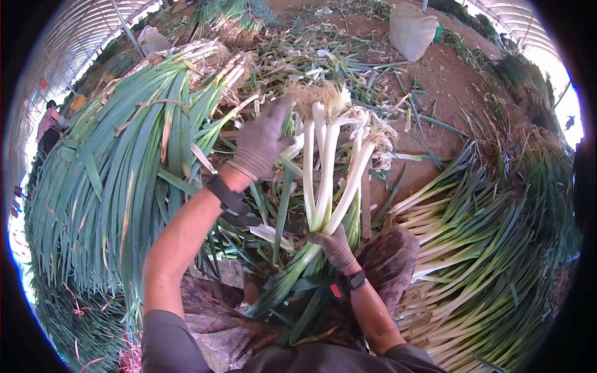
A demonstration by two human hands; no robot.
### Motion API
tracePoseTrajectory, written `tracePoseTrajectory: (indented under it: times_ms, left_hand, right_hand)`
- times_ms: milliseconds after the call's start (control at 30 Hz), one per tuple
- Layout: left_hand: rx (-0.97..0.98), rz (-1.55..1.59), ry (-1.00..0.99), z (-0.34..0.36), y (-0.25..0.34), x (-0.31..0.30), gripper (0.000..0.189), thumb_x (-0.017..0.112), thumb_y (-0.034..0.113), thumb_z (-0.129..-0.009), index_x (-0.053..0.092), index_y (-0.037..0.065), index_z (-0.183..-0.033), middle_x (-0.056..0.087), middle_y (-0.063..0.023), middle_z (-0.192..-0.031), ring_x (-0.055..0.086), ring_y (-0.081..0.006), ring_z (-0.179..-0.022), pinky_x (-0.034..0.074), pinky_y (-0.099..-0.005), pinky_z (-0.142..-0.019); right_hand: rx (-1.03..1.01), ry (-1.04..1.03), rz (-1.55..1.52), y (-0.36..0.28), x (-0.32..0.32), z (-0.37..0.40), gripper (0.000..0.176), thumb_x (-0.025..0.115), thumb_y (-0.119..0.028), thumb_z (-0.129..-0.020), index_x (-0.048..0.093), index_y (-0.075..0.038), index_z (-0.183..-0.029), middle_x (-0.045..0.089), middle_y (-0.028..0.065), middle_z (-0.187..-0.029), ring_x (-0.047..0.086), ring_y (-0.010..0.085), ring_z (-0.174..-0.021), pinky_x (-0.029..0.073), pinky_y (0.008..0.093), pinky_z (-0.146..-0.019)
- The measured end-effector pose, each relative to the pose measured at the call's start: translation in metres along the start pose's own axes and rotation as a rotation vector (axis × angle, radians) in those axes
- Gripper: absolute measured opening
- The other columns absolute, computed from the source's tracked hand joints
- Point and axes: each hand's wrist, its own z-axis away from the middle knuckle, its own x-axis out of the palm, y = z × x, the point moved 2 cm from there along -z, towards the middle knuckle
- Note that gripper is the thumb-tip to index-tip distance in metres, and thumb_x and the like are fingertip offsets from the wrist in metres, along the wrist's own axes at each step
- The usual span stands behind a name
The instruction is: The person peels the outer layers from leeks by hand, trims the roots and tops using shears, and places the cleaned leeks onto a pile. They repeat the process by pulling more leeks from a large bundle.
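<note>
My right hand (336,247), in a grey glove, is wrapped round a small bunch of long green onions (325,171). Their white stems point away from me, the roots at the far end, and the green leaves hang down across my lap. My left hand (264,138), also gloved, is just left of the white stems near the roots. Its fingers stretch forward with the thumb apart, and it holds nothing. A black band sits on my left wrist and a dark watch on my right wrist.
A big heap of green onions (118,168) lies on the left, leaves toward me. Another pile (472,248), stems toward the middle, covers the right. Peeled leaf scraps (311,53) litter the ground ahead. A pale sack (411,32) stands far right; a person (48,127) is far left.
</note>
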Motion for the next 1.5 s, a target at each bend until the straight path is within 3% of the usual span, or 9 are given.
tracePoseTrajectory:
  times_ms: [133, 467, 600, 767, 900, 1067, 1167, 1333, 1500]
  left_hand:
    - [0.12, 0.044, -0.057, -0.023, 0.039, 0.007, 0.084, 0.072, 0.014, -0.082, 0.03, 0.013, -0.155, 0.056, -0.0196, -0.138, 0.068, -0.0377, -0.094, 0.057, -0.0431, -0.08]
    - [0.103, -0.101, 0.213, -0.092, 0.002, -0.021, 0.018, 0.063, 0.011, -0.086, 0.074, 0.01, -0.101, 0.071, -0.0141, -0.087, 0.069, -0.0349, -0.078, 0.055, -0.0422, -0.072]
    - [-0.512, 0.41, 0.491, -0.134, -0.047, -0.088, 0.017, 0.071, 0.024, -0.088, 0.075, 0.009, -0.096, 0.073, -0.0085, -0.083, 0.07, -0.0183, -0.074, 0.055, -0.0323, -0.069]
    - [0.008, 0.124, -0.204, -0.103, 0.029, -0.106, 0.06, 0.08, 0.044, -0.08, 0.063, 0.008, -0.125, 0.072, -0.0075, -0.085, 0.065, -0.0133, -0.069, 0.055, -0.0299, -0.07]
    - [0.16, -0.378, -0.42, -0.055, 0.073, -0.056, 0.069, 0.075, 0.043, -0.08, 0.055, 0.008, -0.135, 0.069, -0.0166, -0.078, 0.069, -0.0353, -0.075, 0.054, -0.0468, -0.069]
    - [0.378, -0.573, 0.017, -0.091, 0.018, -0.043, 0.014, 0.058, 0.016, -0.09, 0.07, 0.011, -0.089, 0.067, -0.0129, -0.069, 0.069, -0.0301, -0.066, 0.053, -0.0446, -0.059]
    - [-0.205, -0.289, 0.398, -0.169, -0.103, -0.158, 0.011, 0.066, 0.019, -0.089, 0.071, 0.013, -0.096, 0.07, -0.0105, -0.078, 0.067, -0.0237, -0.06, 0.051, -0.0425, -0.053]
    - [-0.196, -0.609, -0.149, -0.103, -0.105, -0.152, 0.079, 0.082, 0.036, -0.073, 0.049, 0.006, -0.139, 0.048, -0.0213, -0.147, 0.061, -0.0367, -0.119, 0.048, -0.0451, -0.102]
    - [-0.288, 0.204, -0.601, 0.034, -0.044, -0.022, 0.122, 0.086, 0.053, -0.066, 0.02, 0.0, -0.154, 0.031, -0.0263, -0.156, 0.033, -0.0362, -0.145, 0.027, -0.0405, -0.12]
  right_hand:
    - [-0.015, 0.005, 0.042, 0.001, 0.006, 0.003, 0.034, 0.075, -0.002, -0.076, 0.063, 0.005, -0.107, 0.068, 0.0048, -0.091, 0.064, 0.0136, -0.079, 0.054, 0.0291, -0.072]
    - [-0.079, 0.137, 0.29, -0.01, 0.013, 0.011, 0.039, 0.077, -0.011, -0.074, 0.061, 0.005, -0.106, 0.068, 0.0087, -0.086, 0.065, 0.0165, -0.075, 0.054, 0.0324, -0.07]
    - [-0.151, 0.207, 0.576, -0.01, 0.026, 0.029, 0.044, 0.077, -0.014, -0.073, 0.059, 0.006, -0.107, 0.07, 0.0184, -0.087, 0.071, 0.0298, -0.082, 0.055, 0.0384, -0.075]
    - [-0.079, 0.221, 0.52, -0.008, 0.028, 0.017, 0.05, 0.077, -0.018, -0.072, 0.057, 0.003, -0.112, 0.07, 0.0229, -0.092, 0.07, 0.0396, -0.091, 0.056, 0.0434, -0.078]
    - [-0.138, 0.215, 0.514, 0.01, 0.027, 0.013, 0.052, 0.077, -0.019, -0.072, 0.056, 0.003, -0.114, 0.069, 0.0253, -0.093, 0.068, 0.0437, -0.091, 0.056, 0.0466, -0.079]
    - [-0.114, 0.186, 0.556, 0.003, 0.026, 0.023, 0.053, 0.078, -0.019, -0.072, 0.056, 0.002, -0.115, 0.07, 0.024, -0.096, 0.069, 0.0406, -0.093, 0.056, 0.0446, -0.08]
    - [-0.167, 0.191, 0.429, 0.011, 0.015, 0.033, 0.052, 0.078, -0.017, -0.072, 0.057, 0.002, -0.116, 0.071, 0.019, -0.092, 0.071, 0.0338, -0.09, 0.056, 0.0406, -0.078]
    - [-0.18, 0.297, 0.45, 0.008, 0.009, 0.005, 0.047, 0.075, -0.012, -0.071, 0.06, 0.003, -0.114, 0.072, 0.0176, -0.094, 0.071, 0.0291, -0.089, 0.056, 0.0384, -0.08]
    - [-0.194, 0.26, 0.29, -0.007, 0.011, 0.006, 0.045, 0.073, -0.005, -0.071, 0.058, 0.002, -0.113, 0.067, 0.0086, -0.097, 0.064, 0.0186, -0.087, 0.053, 0.0325, -0.078]
